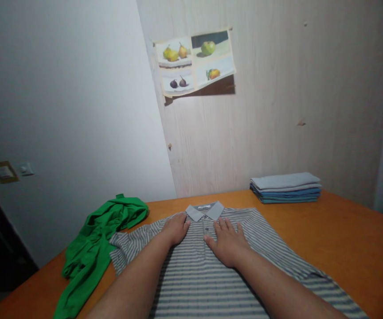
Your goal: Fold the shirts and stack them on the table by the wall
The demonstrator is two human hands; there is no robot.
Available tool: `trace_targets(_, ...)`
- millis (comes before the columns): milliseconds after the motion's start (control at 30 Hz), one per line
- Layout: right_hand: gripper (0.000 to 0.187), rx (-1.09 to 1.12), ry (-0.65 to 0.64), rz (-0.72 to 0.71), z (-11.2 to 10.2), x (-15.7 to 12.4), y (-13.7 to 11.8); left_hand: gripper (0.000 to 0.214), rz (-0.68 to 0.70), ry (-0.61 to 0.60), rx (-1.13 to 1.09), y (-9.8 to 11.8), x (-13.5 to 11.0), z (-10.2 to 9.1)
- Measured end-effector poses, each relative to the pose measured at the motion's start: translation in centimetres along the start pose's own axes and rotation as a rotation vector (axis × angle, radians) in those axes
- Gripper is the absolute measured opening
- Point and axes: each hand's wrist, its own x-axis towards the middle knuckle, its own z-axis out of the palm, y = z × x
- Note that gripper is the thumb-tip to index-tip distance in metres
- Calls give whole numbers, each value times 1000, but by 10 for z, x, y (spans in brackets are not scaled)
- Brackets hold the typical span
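A grey striped polo shirt [264, 239] lies spread face up on the orange table [354, 248], its collar pointing away from me. My left hand [175, 229] rests flat on the shirt's chest just left of the collar and button placket, fingers stretched out. My right hand [228, 241] lies flat on the chest to the right of the placket, fingers spread. Neither hand holds anything.
A crumpled green garment [95, 248] lies at the table's left, touching the shirt's sleeve. A stack of folded blue-grey clothes [286, 187] sits at the far right by the wooden wall. A fruit poster [194, 62] hangs on that wall. Wall switches [12, 170] are at left.
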Motion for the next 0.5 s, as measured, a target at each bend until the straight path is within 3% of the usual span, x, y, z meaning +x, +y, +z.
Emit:
trace_targets(167,91,21,-8,-4,-2,-1,0,44,-44,-12,42,-14,13,0)
trace_targets(333,91,33,-1,-2,-2,-1,-2,49,-101,27,90,-13,15,4)
trace_targets(500,91,50,9,-6,-4,-3,-2,70,-146,-83,103,-12,12,12)
